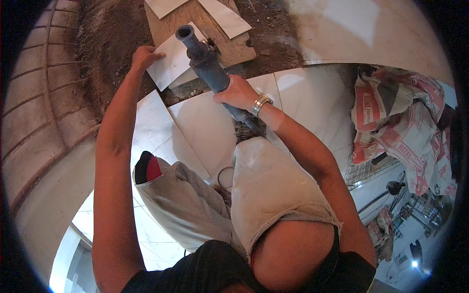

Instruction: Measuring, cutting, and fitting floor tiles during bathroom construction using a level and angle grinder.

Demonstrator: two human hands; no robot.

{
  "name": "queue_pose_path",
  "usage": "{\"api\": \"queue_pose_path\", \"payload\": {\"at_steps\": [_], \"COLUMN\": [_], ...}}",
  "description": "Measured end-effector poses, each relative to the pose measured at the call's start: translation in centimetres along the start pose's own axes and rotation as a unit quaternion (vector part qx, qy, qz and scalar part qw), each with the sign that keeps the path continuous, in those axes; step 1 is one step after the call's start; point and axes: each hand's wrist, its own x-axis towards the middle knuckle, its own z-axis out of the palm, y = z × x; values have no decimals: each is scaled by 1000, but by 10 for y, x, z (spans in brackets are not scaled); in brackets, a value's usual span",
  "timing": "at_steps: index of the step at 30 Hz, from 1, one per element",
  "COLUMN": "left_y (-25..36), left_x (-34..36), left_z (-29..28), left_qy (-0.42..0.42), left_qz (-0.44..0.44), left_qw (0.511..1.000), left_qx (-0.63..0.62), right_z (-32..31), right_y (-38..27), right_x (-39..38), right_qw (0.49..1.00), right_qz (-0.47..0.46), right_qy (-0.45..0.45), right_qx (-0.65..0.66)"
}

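My right hand (236,93), with a metal watch on its wrist, is closed around the body of a dark blue-grey power tool (207,68). The tool looks like an angle grinder; its round, hollow-looking head points away from me, over a white tile piece (171,61). I cannot make out a disc. At that tile's left edge, my left hand (145,57) pinches it between thumb and fingers. Part of the tile rests on a worn wooden board (234,49), and the tool hides some of it.
Another white tile strip (225,19) and a tile piece (166,5) lie on the board. Brown soil (110,44) surrounds it. Large white floor tiles (200,117) lie nearer me. Crumpled cement sacks (395,117) are piled at right; a curved tiled edge (58,97) runs along the left.
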Motion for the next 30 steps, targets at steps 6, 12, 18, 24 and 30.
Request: {"api": "queue_pose_path", "payload": {"at_steps": [6, 12, 18, 24, 30], "left_y": [-16, -11, -14, -8, -8], "left_x": [-1, 1, 3, -4, -4], "left_z": [-1, 2, 1, 3, -3], "left_qy": [78, 70, 96, 58, 36], "left_qz": [21, 30, 48, 41, 33], "left_qw": [997, 997, 991, 997, 999], "left_qx": [11, 23, 74, 23, 4], "right_z": [-30, -72, -97, -93, -96], "right_y": [12, 55, 119, 172, 201], "right_x": [-46, -115, -174, -215, -214], "right_qw": [995, 961, 921, 886, 851], "right_qz": [-28, 84, 173, 208, 263], "right_qy": [63, 177, 224, 322, 402], "right_qx": [-74, -196, -269, -262, -210]}}
